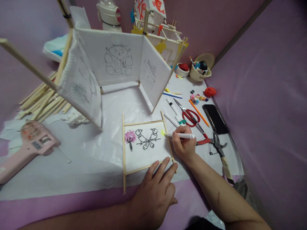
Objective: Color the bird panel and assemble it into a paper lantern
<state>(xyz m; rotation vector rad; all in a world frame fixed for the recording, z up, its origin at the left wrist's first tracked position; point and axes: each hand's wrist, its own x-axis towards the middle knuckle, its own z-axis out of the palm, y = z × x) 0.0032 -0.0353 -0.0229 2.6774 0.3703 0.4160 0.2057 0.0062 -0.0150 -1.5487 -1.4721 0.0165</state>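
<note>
A white drawing panel (134,159) framed with thin wooden sticks lies flat on the covered table. On it are two black-outlined birds (148,139), a pink flower (130,136) with a dark stem, and a small yellow patch (163,132) near the right edge. My right hand (184,145) grips a white marker (183,136), its tip at the yellow patch. My left hand (158,190) rests with spread fingers on the panel's lower right edge and stick.
A folding screen (120,60) with drawings stands behind. At left are a pink glue gun (35,143) and wooden sticks (43,99). To the right lie red-handled scissors (190,117), pliers (218,145), a phone (215,118), an orange pen (199,113) and red yarn (210,92).
</note>
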